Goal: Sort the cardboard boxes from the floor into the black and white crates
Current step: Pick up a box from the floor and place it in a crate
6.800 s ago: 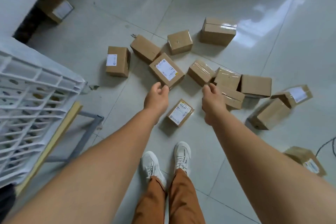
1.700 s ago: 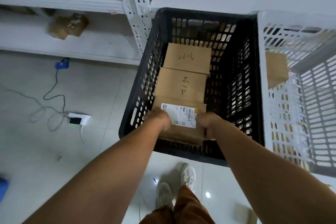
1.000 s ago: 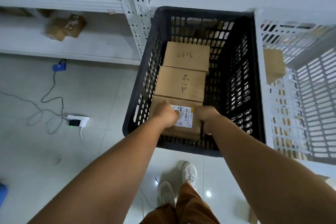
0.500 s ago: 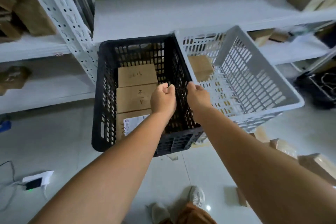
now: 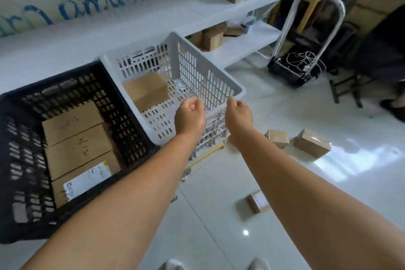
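The black crate (image 5: 131,138) stands at the left and holds three cardboard boxes in a row; the nearest, the labelled box (image 5: 83,180), shows a white sticker. Beside it on the right, the white crate (image 5: 219,81) holds one plain box (image 5: 146,90). My left hand (image 5: 190,116) and my right hand (image 5: 239,115) hover side by side over the white crate's near edge, both loosely curled with nothing in them. On the floor to the right lie two taped boxes (image 5: 277,138) (image 5: 312,146), and a small box (image 5: 255,204) lies partly behind my right forearm.
White shelves (image 5: 241,44) along the wall carry more boxes. A hand trolley (image 5: 293,66) with cables stands at the back right, next to a stool and a seated person (image 5: 385,50). My shoes show at the bottom edge.
Both hands set the labelled box in the black crate, let go of it and drew back. My view has swung right, bringing the white crate and the floor boxes into sight.
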